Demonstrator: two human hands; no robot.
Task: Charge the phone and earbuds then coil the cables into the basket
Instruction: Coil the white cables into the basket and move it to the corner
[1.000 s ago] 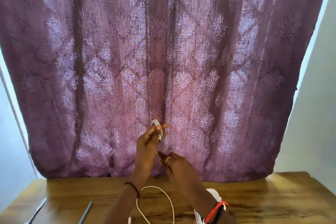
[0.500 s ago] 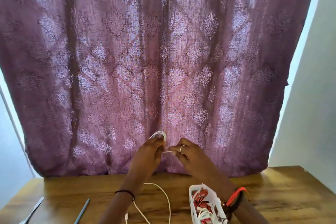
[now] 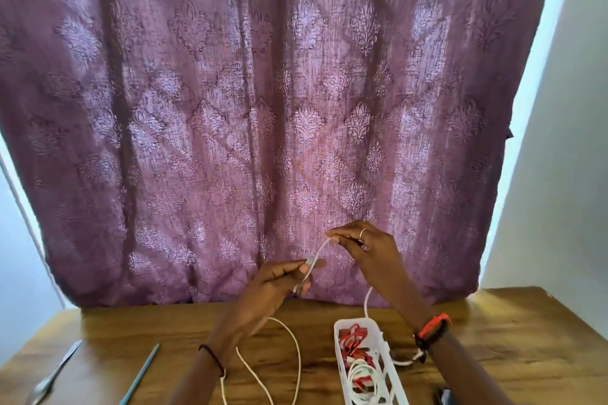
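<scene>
I am pinching a small flat coil of the white cable between the thumb and curled fingers of my left hand, above the far edge of the wooden table. The coil is showing edge-on, its long axis slanting from lower left to upper right. From its top one strand is climbing up and right to my right hand, which is nipping it between thumb and forefinger, higher than the left and just beside it. Below my right palm the cable is dropping straight down behind the white basket. More slack is lying in a long loop on the table, running toward me. The basket is sitting lengthwise away from me, holding red and white cables.
</scene>
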